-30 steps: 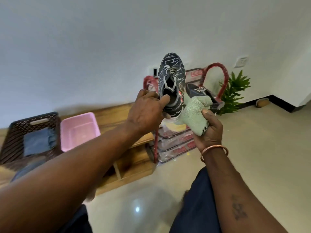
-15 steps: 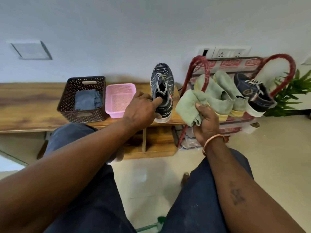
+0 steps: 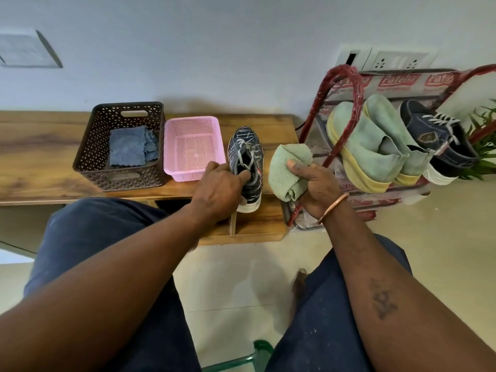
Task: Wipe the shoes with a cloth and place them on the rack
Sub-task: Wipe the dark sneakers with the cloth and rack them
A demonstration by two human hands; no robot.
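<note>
Shoe (image 3: 245,157), raised against the cloth (image 3: 284,167) a second ago, now sits on the bench (image 3: 40,162) right of the pink basket (image 3: 192,120), our left hand (image 3: 220,189) gripping its collar. Our right hand (image 3: 319,189) clutches the green cloth apart from it, so we judge wiping done; red labels on the rack (image 3: 342,73) read roughly "Patata".

worktop (image 3: 40,146): wood, streaky brown grain, smooth, low sheen.
brown basket (image 3: 88,146): hard plastic, pierced walls, dull.
pink basket (image 3: 192,120): thin plastic mesh, faint gloss.
blue cloth (image 3: 128,149): fuzzy, matt pile.
green cloth (image 3: 284,170): soft towelling, napped, matt.
patterned shoe (image 3: 248,146): fabric upper, cloth laces, smooth white rubbery sole.
rack (image 3: 346,84): tubes wound in crinkled red plastic film; shelves under glossy printed wrap.
green shoes (image 3: 365,140): matt knit cloth, smooth yellow soles.
denim shoe (image 3: 429,132): denim-like cloth.
floor (image 3: 442,237): glossy polished tile.
bangle (image 3: 334,208): shiny coppery metal.
</note>
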